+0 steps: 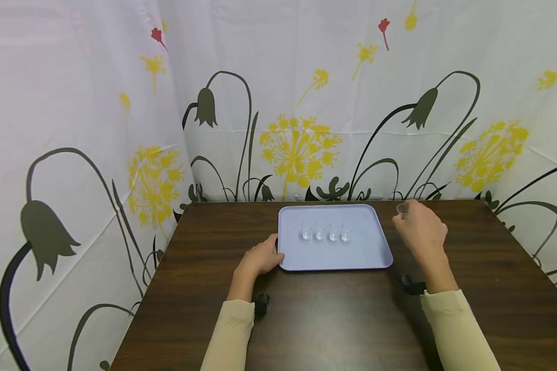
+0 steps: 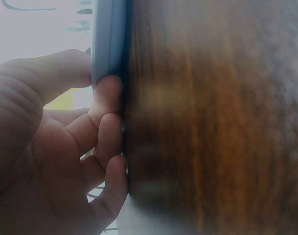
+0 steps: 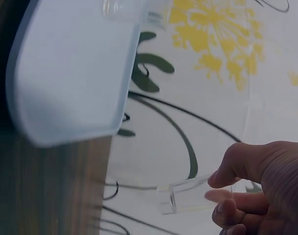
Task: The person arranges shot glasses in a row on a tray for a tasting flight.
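A pale blue tray [image 1: 335, 262] lies on the brown table, carrying a row of several small clear glasses [image 1: 333, 235]. My left hand [image 1: 259, 257] grips the tray's left edge. In the left wrist view the thumb [image 2: 65, 73] lies over the rim [image 2: 107, 44], with fingers [image 2: 109, 95] beneath it against the tabletop. To the right of the tray, my right hand [image 1: 422, 232] pinches another small clear glass [image 3: 193, 196] near its rim between thumb and fingers. That glass is upright, its thick base toward the table, and appears raised above it.
The wooden table [image 1: 334, 319] spreads around the tray on all sides. A white curtain [image 1: 278, 67] printed with yellow and grey flowers hangs behind the table and along its left and right. Dark bands [image 1: 261, 305] sit at both wrists.
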{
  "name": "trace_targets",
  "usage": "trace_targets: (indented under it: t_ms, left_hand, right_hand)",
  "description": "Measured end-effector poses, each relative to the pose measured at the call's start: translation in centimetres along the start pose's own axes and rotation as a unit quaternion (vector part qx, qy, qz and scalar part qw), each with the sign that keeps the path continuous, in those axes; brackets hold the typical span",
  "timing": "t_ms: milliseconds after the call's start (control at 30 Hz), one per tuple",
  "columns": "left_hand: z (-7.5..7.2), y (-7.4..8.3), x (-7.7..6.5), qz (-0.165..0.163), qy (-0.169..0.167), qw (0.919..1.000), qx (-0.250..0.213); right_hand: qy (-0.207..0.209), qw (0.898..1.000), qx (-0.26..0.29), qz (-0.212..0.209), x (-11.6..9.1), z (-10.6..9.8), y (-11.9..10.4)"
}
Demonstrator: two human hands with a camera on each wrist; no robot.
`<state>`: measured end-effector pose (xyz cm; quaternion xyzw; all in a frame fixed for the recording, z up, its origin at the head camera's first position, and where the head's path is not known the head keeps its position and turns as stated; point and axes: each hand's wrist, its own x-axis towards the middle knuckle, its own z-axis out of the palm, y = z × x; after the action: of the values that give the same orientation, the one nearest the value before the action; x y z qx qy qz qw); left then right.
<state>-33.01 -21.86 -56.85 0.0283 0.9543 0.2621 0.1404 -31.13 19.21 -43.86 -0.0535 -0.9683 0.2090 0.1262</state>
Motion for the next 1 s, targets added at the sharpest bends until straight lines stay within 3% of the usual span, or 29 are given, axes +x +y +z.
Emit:
trace_targets:
  t_ms: [400, 867, 1000]
  left_hand:
    - [0.3, -0.4, 0.5, -0.001, -0.002, 1.0000, -0.002]
    - [0.3, -0.7, 1.0, -0.005, -0.010, 0.9999, 0.000]
    - [-0.2, 0.3, -0.1, -0.002, -0.002, 1.0000, -0.001]
  right_hand:
    - [-0.046, 0.998, -0.030, -0.036, -0.3, 3.5, -3.0]
    - [-0.141, 0.989, -0.008, -0.049, 0.0, 5.6, -3.2]
    - [-0.154, 0.987, -0.008, -0.046, 0.0, 5.9, -3.2]
